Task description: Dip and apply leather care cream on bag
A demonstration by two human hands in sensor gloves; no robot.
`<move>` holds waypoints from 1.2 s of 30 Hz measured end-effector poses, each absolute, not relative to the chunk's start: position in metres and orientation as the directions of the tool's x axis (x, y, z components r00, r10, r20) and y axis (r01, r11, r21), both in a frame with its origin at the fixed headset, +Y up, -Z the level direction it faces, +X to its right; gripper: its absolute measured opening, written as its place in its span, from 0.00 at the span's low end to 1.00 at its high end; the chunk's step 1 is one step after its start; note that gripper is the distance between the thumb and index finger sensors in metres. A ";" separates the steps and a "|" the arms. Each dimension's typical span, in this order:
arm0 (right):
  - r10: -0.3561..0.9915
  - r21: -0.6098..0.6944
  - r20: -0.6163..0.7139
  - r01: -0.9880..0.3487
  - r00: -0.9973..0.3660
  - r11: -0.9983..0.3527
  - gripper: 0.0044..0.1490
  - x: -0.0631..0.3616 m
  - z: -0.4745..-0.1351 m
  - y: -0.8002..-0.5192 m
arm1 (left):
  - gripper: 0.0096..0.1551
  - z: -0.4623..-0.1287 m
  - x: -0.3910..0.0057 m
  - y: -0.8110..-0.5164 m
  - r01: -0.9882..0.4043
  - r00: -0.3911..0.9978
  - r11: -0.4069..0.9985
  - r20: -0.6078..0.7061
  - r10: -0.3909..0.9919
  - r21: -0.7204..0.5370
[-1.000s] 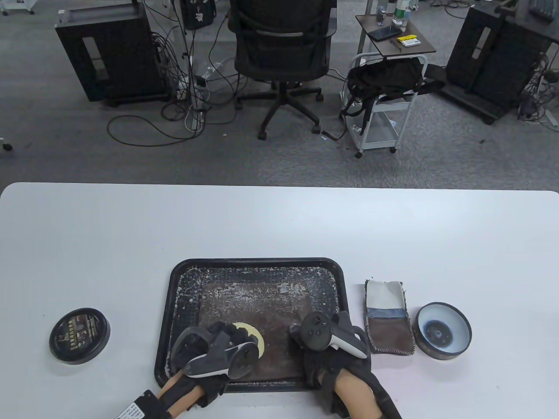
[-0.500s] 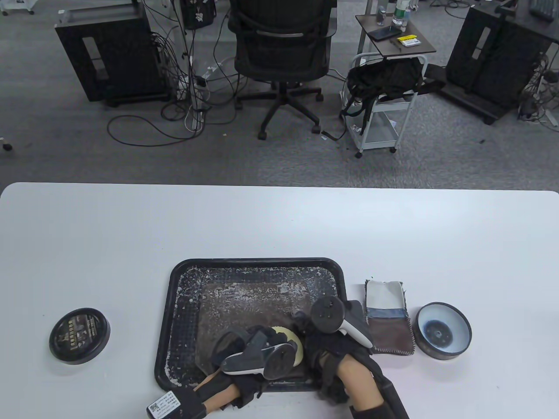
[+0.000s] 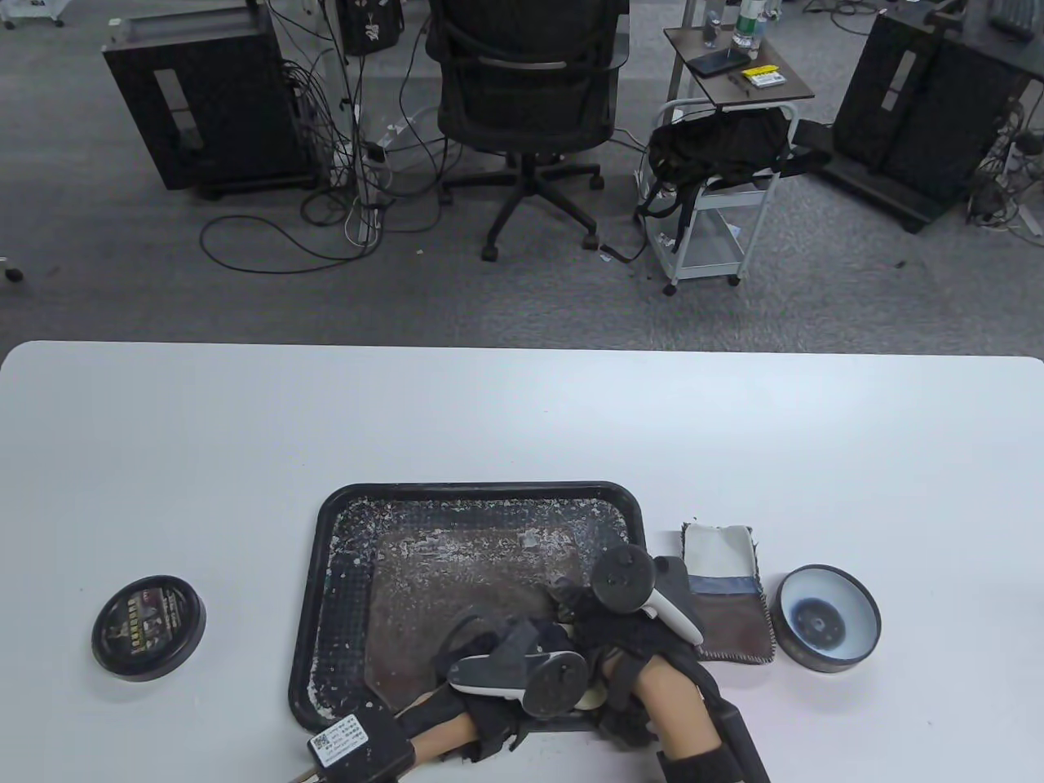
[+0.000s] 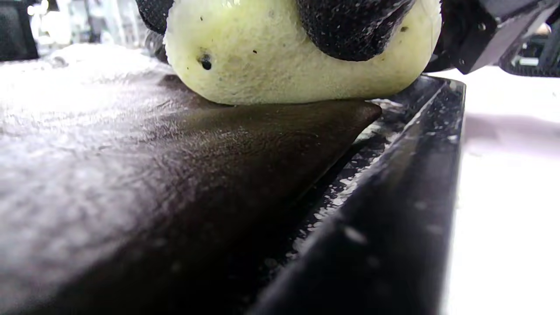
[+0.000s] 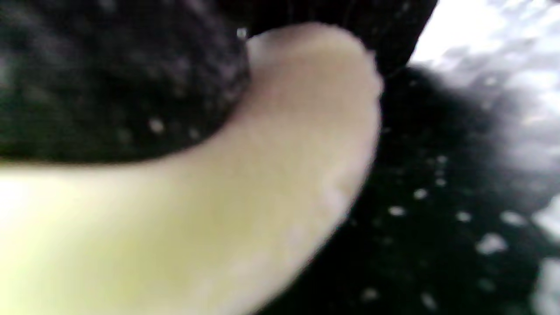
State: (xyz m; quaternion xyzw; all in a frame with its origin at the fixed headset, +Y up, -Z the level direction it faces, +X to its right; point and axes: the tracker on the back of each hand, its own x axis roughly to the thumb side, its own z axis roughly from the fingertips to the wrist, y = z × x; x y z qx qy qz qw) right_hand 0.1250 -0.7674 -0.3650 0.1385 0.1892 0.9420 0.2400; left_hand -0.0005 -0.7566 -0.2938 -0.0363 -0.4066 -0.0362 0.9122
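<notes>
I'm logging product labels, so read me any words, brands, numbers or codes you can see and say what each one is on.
None can be read.
Round black lid: printed label, too small to read.
White tag at the left wrist: a square code and small print, unreadable.
Yellow box on the far cart: print too small.
Both wrist views: no text.

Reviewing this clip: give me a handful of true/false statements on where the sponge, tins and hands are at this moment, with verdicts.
1. The yellow sponge touches the brown leather bag. True.
2. The bag lies in the black tray. True.
3. The open cream tin sits left of the tray. False: it sits to the right, beyond the folded cloth; the closed lid is on the left.
4. The left hand rests on the lid. False: it holds the sponge at the tray's near right corner.
5. The right hand is over the tray's far left corner. False: it is at the near right, beside the left hand.
</notes>
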 end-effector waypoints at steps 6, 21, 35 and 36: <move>0.497 0.417 0.174 -0.393 -0.850 -0.819 0.39 0.124 -0.365 -0.768 | 0.29 -0.286 -0.007 -0.757 0.097 0.632 0.995 0.773 -0.051 -0.013; 0.489 0.432 0.184 -0.377 -0.852 -0.819 0.39 0.119 -0.364 -0.768 | 0.28 -0.279 -0.042 -0.757 0.101 0.653 0.994 0.757 -0.029 -0.048; 0.482 0.426 0.186 -0.372 -0.856 -0.825 0.39 0.118 -0.363 -0.768 | 0.28 -0.272 -0.099 -0.757 0.163 0.723 0.979 0.690 -0.033 -0.124; 0.482 0.425 0.187 -0.372 -0.856 -0.825 0.39 0.118 -0.363 -0.768 | 0.28 -0.272 -0.106 -0.757 0.164 0.730 0.978 0.683 -0.031 -0.131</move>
